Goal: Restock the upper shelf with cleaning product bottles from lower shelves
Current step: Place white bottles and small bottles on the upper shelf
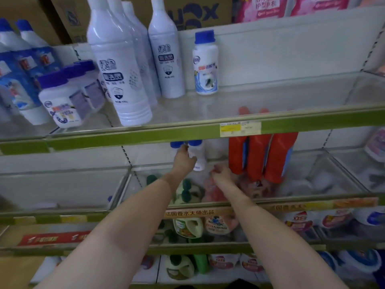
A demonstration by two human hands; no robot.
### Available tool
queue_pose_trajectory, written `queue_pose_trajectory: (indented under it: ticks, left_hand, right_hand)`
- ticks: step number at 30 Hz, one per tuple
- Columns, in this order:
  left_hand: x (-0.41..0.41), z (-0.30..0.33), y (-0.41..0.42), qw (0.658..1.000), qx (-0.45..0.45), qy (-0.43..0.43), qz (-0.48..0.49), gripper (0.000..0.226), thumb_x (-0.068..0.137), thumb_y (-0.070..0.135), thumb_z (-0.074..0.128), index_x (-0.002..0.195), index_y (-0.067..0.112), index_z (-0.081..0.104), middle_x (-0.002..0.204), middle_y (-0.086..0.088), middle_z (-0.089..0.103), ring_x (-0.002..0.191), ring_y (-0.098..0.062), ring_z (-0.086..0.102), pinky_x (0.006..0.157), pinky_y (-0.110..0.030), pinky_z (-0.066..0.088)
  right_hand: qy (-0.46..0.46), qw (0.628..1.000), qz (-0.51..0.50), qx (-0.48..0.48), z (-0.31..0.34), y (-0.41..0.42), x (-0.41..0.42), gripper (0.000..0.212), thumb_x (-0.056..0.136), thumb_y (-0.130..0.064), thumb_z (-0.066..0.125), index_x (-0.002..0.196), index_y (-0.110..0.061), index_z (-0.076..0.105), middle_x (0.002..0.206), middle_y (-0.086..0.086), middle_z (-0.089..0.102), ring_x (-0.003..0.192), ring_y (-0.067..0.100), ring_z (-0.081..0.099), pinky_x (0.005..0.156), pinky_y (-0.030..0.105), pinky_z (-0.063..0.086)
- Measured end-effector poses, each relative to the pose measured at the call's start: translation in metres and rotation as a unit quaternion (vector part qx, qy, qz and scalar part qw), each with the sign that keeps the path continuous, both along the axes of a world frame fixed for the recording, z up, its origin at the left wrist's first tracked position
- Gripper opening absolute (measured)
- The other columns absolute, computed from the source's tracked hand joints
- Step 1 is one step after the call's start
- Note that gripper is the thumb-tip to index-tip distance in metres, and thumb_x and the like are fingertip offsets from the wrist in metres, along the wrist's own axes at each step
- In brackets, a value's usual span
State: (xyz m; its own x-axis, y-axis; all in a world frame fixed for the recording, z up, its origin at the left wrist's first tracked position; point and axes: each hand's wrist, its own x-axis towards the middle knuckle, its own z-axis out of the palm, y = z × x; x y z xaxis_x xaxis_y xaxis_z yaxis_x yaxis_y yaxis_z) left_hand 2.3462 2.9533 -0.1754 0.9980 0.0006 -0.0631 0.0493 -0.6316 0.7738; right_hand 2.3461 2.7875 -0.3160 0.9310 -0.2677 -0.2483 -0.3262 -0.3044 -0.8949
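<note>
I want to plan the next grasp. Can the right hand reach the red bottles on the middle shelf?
Probably yes: the right hand is already inside that shelf, just left of the red bottles, with nothing visible between them.

Two bare forearms fill the near part of the view, with no sleeve, watch, band or glove on either one. The left hand (183, 161) is small in the frame and its fingers carry no ring that can be made out. The right hand (221, 173) shows dark reddish polish on the fingernails.
</note>
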Motion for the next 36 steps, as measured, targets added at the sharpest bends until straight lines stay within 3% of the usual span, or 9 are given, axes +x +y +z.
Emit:
queue_pose_trajectory:
  ticks: [3,7,10,12,15,22,27,29,36]
  left_hand:
    - [0.016,-0.007,-0.008,0.997,-0.069,0.028,0.026,0.045,0.088,0.013,0.061,0.128,0.019,0.042,0.121,-0.013,0.058,0.103,-0.041,0.063,0.084,-0.054,0.058]
    - [0.023,0.001,-0.024,0.976,-0.189,0.09,0.053,0.048,0.089,0.022,0.06,0.132,0.014,0.039,0.123,-0.018,0.058,0.109,-0.038,0.061,0.086,-0.05,0.056]
    - [0.035,-0.002,-0.037,0.978,-0.169,0.079,0.089,0.062,0.065,0.034,0.069,0.118,0.014,0.045,0.126,-0.015,0.058,0.104,-0.039,0.062,0.08,-0.049,0.055]
    - [0.036,-0.006,-0.042,0.992,-0.063,0.007,0.106,0.062,0.077,0.028,0.077,0.128,0.013,0.045,0.136,-0.012,0.046,0.106,-0.039,0.059,0.092,-0.05,0.051]
    - [0.034,-0.014,-0.053,0.993,-0.006,-0.013,0.114,0.074,0.084,0.034,0.077,0.142,0.01,0.038,0.144,-0.011,0.029,0.116,-0.035,0.05,0.101,-0.044,0.039]
    - [0.025,-0.022,-0.071,0.994,-0.07,-0.022,0.085,0.059,0.077,0.035,0.082,0.114,0.021,0.039,0.105,0.005,0.053,0.099,-0.021,0.054,0.085,-0.034,0.039]
    - [0.005,-0.026,-0.06,0.995,-0.068,-0.025,0.063,0.069,0.069,0.036,0.089,0.118,0.01,0.048,0.109,0.002,0.058,0.101,-0.019,0.058,0.088,-0.033,0.043]
    - [-0.003,-0.027,-0.053,0.995,-0.066,-0.021,0.07,0.07,0.064,0.039,0.091,0.115,0.011,0.054,0.111,-0.002,0.063,0.1,-0.02,0.061,0.087,-0.035,0.047]
    - [-0.035,-0.011,-0.02,0.97,-0.21,0.086,0.086,0.069,0.053,0.028,0.096,0.109,0.009,0.059,0.102,-0.004,0.07,0.093,-0.02,0.066,0.093,-0.042,0.055]
  right_hand:
    - [-0.011,0.999,-0.003,0.038,0.05,0.009,-0.025,0.011,0.084,-0.042,0.061,0.095,-0.046,0.058,0.092,-0.009,0.064,0.085,0.018,0.067,0.083,0.043,0.058]
    - [-0.018,0.996,0.006,0.083,0.06,0.007,-0.026,0.033,0.093,-0.024,0.065,0.125,-0.027,0.057,0.1,-0.007,0.06,0.096,0.019,0.062,0.093,0.043,0.053]
    - [-0.012,0.995,0.0,0.104,0.055,0.003,-0.024,0.031,0.092,-0.021,0.066,0.121,-0.025,0.056,0.107,-0.002,0.061,0.102,0.023,0.062,0.098,0.046,0.051]
    - [-0.013,0.992,-0.011,0.124,0.055,0.0,-0.024,0.032,0.092,-0.017,0.066,0.122,-0.019,0.056,0.113,0.004,0.062,0.107,0.026,0.063,0.101,0.046,0.051]
    - [-0.015,0.989,-0.014,0.149,0.056,-0.007,-0.027,0.027,0.092,-0.014,0.065,0.114,-0.025,0.054,0.113,0.007,0.063,0.106,0.028,0.064,0.1,0.045,0.052]
    - [-0.011,0.99,-0.018,0.141,0.032,-0.017,-0.014,0.021,0.078,-0.019,0.067,0.093,-0.03,0.056,0.099,0.008,0.068,0.101,0.037,0.069,0.093,0.056,0.056]
    - [-0.009,0.994,-0.027,0.102,0.07,-0.013,-0.048,0.022,0.093,-0.015,0.062,0.112,-0.02,0.053,0.104,0.001,0.06,0.094,0.019,0.058,0.085,0.031,0.046]
    - [-0.004,0.995,-0.022,0.095,0.078,-0.012,-0.057,0.021,0.094,-0.017,0.062,0.112,-0.02,0.052,0.098,-0.002,0.058,0.087,0.014,0.056,0.082,0.031,0.045]
    - [0.023,0.999,0.013,0.03,0.105,0.015,-0.084,0.016,0.089,-0.013,0.063,0.094,-0.028,0.057,0.099,0.001,0.064,0.098,0.019,0.062,0.098,0.042,0.052]
